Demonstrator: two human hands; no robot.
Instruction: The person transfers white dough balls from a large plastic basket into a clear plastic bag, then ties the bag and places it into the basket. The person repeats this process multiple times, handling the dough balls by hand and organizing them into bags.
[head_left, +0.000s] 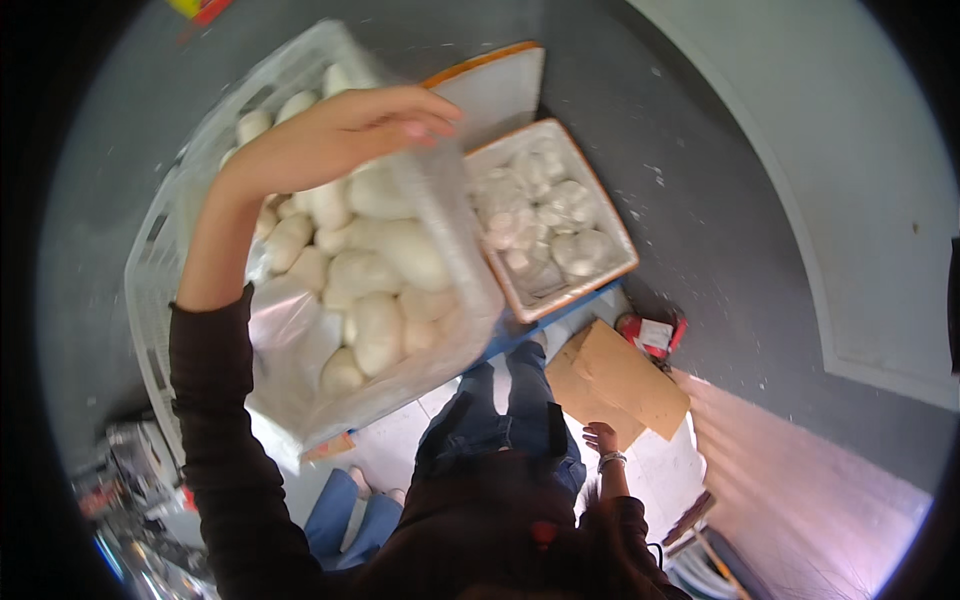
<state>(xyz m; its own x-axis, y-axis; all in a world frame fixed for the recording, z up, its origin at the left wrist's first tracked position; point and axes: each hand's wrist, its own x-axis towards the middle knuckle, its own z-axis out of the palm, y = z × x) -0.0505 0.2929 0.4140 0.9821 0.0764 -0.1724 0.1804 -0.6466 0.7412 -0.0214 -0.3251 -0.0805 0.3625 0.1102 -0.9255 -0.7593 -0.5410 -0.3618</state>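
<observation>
My left hand (349, 139) reaches over a large white plastic crate (146, 300), its fingers stretched toward the crate's right side with nothing in them. Blur hides whether it touches anything. Inside, a clear plastic liner (281, 322) surrounds many pale, rounded pieces (379, 334) whose exact kind I cannot tell. Down by my right leg hangs my right hand (601, 439), empty, fingers loosely spread, with a bracelet at the wrist. The nearest things to it are flat cardboard sheets (634, 379) on the floor.
Right of the crate, an orange-edged foam box (600, 180) holds several plastic-wrapped pale items (581, 251). A white panel (499, 97) leans behind it. Something blue (502, 339) lies beneath. A red fire extinguisher (651, 335) stands by the grey wall (675, 150). Another person's jeans-clad legs (352, 517) show lower left.
</observation>
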